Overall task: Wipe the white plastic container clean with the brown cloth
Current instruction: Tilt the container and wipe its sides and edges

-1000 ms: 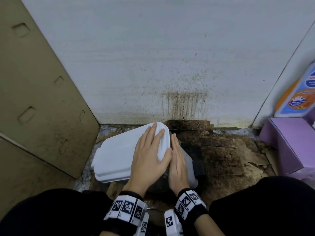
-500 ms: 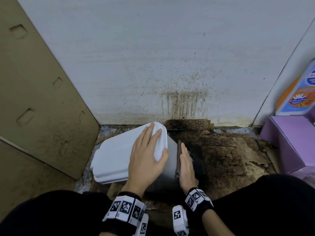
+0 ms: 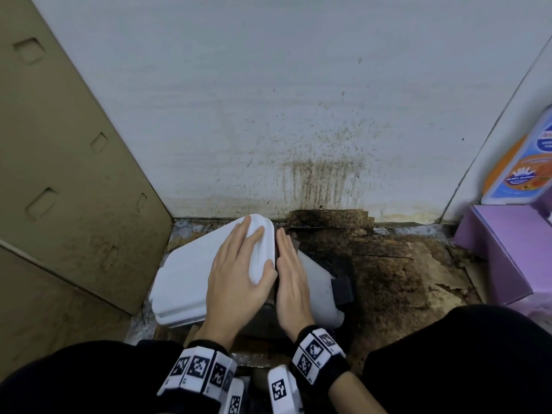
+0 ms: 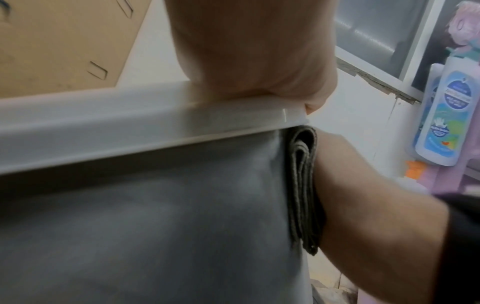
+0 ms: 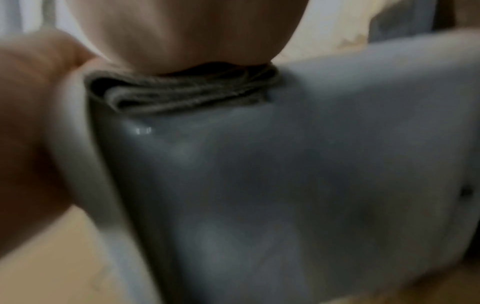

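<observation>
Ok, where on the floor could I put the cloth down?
Bare floor lies right of the container, bordered by the wall and the purple box, though stained. Left is crowded: the container sits against the cardboard.

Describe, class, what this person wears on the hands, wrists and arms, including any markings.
Both hands are bare: the left hand and the right hand wear no gloves. Each wrist carries a black band set with white square tiles printed with black pixel-like marker codes: the left wristband and the right wristband. Black sleeves cover the arms near the bottom edge.
</observation>
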